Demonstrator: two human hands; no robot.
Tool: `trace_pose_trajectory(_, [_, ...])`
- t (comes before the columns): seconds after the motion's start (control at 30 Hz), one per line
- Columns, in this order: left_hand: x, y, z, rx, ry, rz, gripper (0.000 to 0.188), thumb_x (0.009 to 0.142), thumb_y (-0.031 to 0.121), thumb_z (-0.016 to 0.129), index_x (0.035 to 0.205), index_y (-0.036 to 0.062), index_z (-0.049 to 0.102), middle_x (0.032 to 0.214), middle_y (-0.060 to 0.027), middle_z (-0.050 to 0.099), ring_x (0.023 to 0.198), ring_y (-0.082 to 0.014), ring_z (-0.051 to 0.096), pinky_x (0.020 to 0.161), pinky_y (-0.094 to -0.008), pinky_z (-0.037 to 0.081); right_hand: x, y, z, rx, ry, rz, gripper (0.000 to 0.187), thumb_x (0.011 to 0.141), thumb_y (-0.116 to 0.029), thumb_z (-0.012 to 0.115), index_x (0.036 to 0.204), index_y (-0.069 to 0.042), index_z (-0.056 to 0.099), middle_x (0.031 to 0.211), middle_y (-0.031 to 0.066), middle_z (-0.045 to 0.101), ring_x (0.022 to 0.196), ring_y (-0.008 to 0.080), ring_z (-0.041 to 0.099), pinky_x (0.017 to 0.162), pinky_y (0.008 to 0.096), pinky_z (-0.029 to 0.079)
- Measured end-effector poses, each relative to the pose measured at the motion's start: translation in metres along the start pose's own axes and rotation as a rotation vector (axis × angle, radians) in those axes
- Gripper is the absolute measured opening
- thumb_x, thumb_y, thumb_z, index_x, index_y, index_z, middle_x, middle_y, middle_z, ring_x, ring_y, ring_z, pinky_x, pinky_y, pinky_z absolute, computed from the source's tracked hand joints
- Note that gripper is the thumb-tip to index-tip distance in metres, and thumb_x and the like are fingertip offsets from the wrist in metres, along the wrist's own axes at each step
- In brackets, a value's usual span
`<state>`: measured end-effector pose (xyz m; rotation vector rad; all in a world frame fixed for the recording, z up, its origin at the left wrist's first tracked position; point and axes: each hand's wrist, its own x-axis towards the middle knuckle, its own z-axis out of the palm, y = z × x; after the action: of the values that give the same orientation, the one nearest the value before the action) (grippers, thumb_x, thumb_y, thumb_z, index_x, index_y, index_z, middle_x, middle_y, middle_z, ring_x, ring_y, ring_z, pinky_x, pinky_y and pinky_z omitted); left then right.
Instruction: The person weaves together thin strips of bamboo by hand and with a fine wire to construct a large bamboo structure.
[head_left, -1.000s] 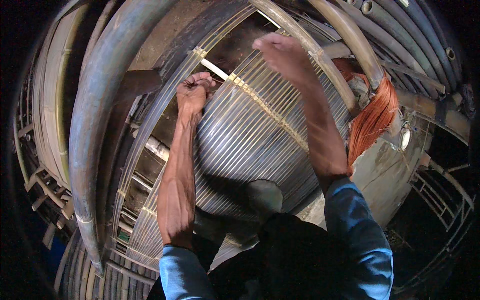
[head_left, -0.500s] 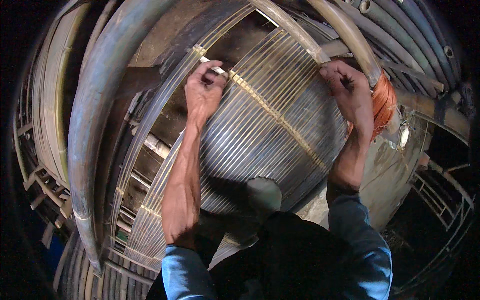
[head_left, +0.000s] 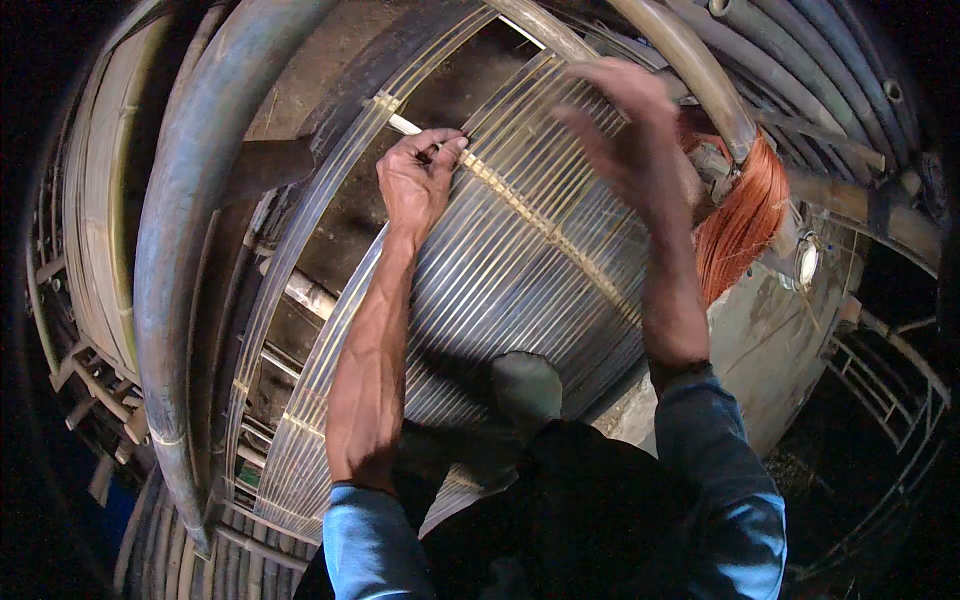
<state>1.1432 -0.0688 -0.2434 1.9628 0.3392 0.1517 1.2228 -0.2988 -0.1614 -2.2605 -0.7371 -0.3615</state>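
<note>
A panel of thin, evenly spaced slats (head_left: 470, 300) stretches in front of me. A pale cross-strip (head_left: 545, 228) runs over it, bound to the slats in a row of ties. My left hand (head_left: 418, 180) is closed in a pinch at the strip's upper left end, where the bound slats stop. What its fingertips hold is too small to make out. Above the panel's upper right part my right hand (head_left: 630, 135) is raised and smeared by motion, its fingers unclear. A bundle of orange-red strands (head_left: 745, 225) hangs behind my right wrist.
Curved bamboo poles (head_left: 700, 70) cross at the upper right, one beside the strands. A thick bamboo pole (head_left: 180, 270) stands at the left, near a group of separate slats (head_left: 275, 290). More bamboo poles (head_left: 830, 110) lie stacked at the far right.
My right hand has moved up and left from beside the orange-red strands, leaving more of them in view. My left hand has shifted slightly right and down, its fingertips now on the tied end.
</note>
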Motion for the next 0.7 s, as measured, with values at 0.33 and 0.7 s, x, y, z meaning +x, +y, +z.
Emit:
trace_pose_trajectory(0.33, [0.0,-0.002,-0.011,-0.017,-0.041,-0.056,0.02,0.088,0.019,0.075,0.097,0.0018,0.077,0.075,-0.0042,0.071,0.065,-0.0076,0.057,0.06,-0.0248,0.047,0.002,-0.002,0.101,0.171,-0.359,-0.008,0.02,0.081,-0.018,0.071,0.098,-0.008,0.072,0.095,0.0122,0.068,0.103,0.0296,0.061,0.096,0.0433,0.044])
trace_pose_trajectory(0.7, [0.008,-0.009,-0.016,-0.214,-0.01,-0.295,0.02,0.087,0.003,0.063,0.103,-0.0009,0.074,0.08,-0.0006,0.068,0.067,-0.0047,0.054,0.061,-0.02,0.043,-0.016,0.0,0.115,0.713,-0.271,0.491,0.015,0.093,-0.017,0.065,0.102,-0.005,0.063,0.087,0.0075,0.069,0.087,0.0194,0.069,0.077,0.0343,0.054])
